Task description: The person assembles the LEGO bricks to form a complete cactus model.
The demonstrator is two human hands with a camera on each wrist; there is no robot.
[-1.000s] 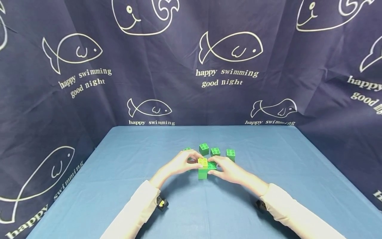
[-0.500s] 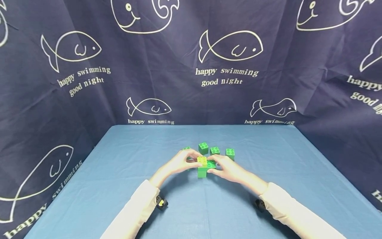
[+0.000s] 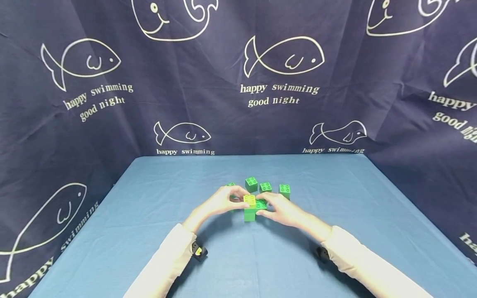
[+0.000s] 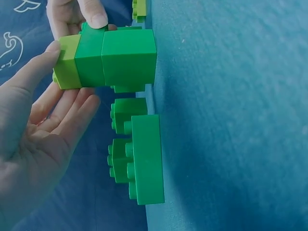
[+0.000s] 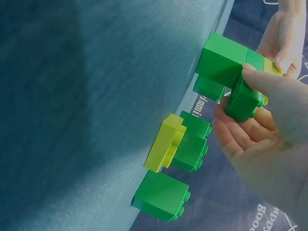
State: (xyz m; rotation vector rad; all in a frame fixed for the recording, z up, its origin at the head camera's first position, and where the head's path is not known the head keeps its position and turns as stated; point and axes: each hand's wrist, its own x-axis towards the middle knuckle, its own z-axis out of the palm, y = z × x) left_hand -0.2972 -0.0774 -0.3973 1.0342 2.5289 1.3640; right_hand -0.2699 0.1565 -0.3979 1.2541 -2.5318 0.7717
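Observation:
A stack of toy building bricks stands between both hands at the middle of the table. Its top is a yellow brick (image 3: 249, 200), above a green brick (image 4: 91, 57) and a taller-looking green brick (image 4: 129, 55) at the bottom. The left hand (image 3: 225, 201) pinches the yellow brick between thumb and fingers. On the stack's right side another green brick (image 5: 243, 98) juts out at the middle level, and the right hand (image 3: 282, 209) pinches it, thumb toward the wearer. Fingers partly cover the rear of the stack.
Behind the hands lie loose green bricks (image 3: 251, 184), one (image 3: 284, 190) farther right. A long low green brick (image 4: 149, 161) shows in the left wrist view, a low yellow brick (image 5: 162, 147) in the right. Blue cloth (image 3: 238, 256) covers the table; a fish-print curtain (image 3: 223, 95) hangs behind.
Both hands keep their grips on the bricks, with hardly any movement. The head view has shifted slightly, so everything appears a little farther left.

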